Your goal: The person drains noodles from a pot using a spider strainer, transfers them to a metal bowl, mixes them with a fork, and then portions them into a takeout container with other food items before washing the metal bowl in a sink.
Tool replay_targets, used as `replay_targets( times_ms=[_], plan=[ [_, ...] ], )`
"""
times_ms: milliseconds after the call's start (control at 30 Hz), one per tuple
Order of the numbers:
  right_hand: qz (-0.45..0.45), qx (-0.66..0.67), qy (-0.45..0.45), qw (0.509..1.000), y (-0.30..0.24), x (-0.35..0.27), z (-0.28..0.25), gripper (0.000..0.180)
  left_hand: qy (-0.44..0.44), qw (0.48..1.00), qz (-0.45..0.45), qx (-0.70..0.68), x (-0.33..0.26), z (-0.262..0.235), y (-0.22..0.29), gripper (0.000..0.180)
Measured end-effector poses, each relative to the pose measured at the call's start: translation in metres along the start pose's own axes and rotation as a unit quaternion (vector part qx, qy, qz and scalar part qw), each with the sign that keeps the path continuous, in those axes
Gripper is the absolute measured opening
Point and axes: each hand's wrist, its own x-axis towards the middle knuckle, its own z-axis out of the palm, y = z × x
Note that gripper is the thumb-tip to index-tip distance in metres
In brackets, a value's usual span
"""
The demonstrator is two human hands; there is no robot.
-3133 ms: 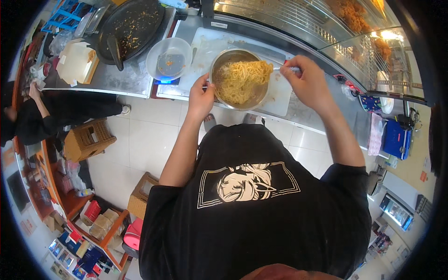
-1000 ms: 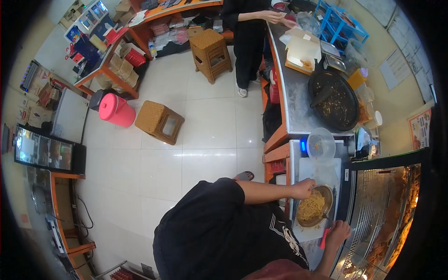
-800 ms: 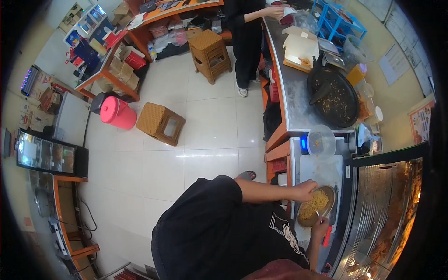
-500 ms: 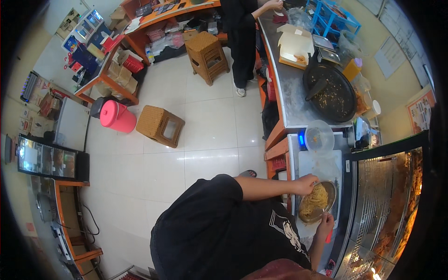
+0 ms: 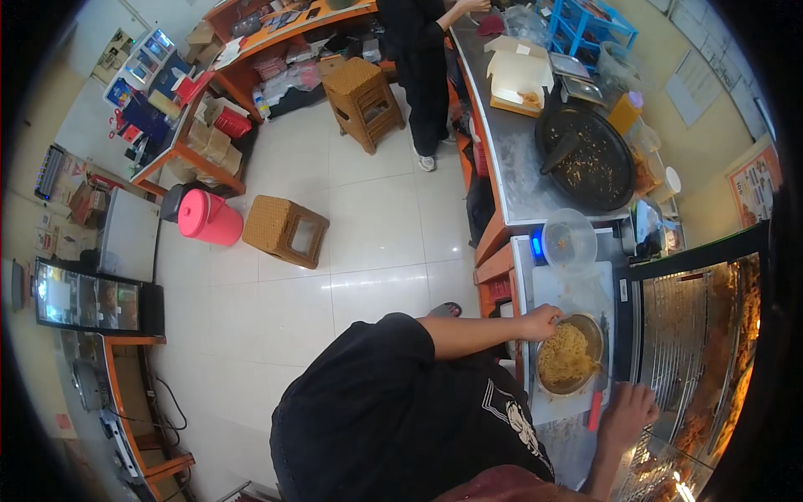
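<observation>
A round metal bowl [image 5: 599, 333] holds a heap of yellow noodles [image 5: 565, 351] and stands on a white board [image 5: 550, 294] on the counter. My left hand [image 5: 542, 323] grips its rim on the near left side, fingers closed. A utensil with a red handle [image 5: 595, 411] rests in the bowl, its handle sticking out over the rim; its other end is hidden among the noodles. My right hand [image 5: 632, 410] is off the handle, to its right, with fingers apart and nothing seen in them. It is close to the glass food warmer.
A clear plastic tub [image 5: 570, 241] stands beyond the bowl. Farther along are a large black pan [image 5: 598, 171] and an open carton [image 5: 517, 77]. The lit food warmer [image 5: 698, 351] borders the right side. Another person [image 5: 425, 84] stands by the counter; woven stools [image 5: 286, 230] are behind.
My right hand has let go of the red-handled utensil and moved right toward the warmer. The bowl, tilted before, now sits flatter, with my left hand still on its rim.
</observation>
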Motion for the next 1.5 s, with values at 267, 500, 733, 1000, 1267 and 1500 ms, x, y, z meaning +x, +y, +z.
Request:
replay_targets(
  times_ms=[267, 500, 733, 1000, 1267, 1500],
  plan=[
    [0.048, 0.047, -0.084, 0.994, 0.014, 0.024, 0.148, 0.01, 0.033, 0.996, 0.068, 0.051, -0.013, -0.003, 0.01, 0.038],
    [-0.043, 0.212, -0.06, 0.975, -0.023, 0.033, 0.14, 0.012, 0.048, 0.998, 0.025, 0.035, -0.007, -0.006, 0.007, 0.032],
    [0.057, 0.093, -0.078, 0.991, 0.031, -0.024, 0.121, 0.01, -0.003, 0.999, -0.043, 0.017, -0.015, -0.004, 0.019, 0.033],
    [0.36, 0.426, -0.115, 0.822, -0.057, -0.086, 0.197, 0.018, -0.008, 1.0, -0.002, 0.017, -0.029, 0.011, 0.025, 0.036],
    [0.192, 0.184, 0.03, 0.964, -0.036, -0.074, 0.115, 0.017, -0.041, 0.999, -0.023, 0.021, -0.024, 0.008, 0.034, 0.037],
    [0.06, -0.005, 0.031, 0.998, 0.034, -0.023, 0.042, 0.012, 0.069, 0.996, 0.045, 0.034, -0.013, 0.02, -0.006, 0.038]
  ],
)
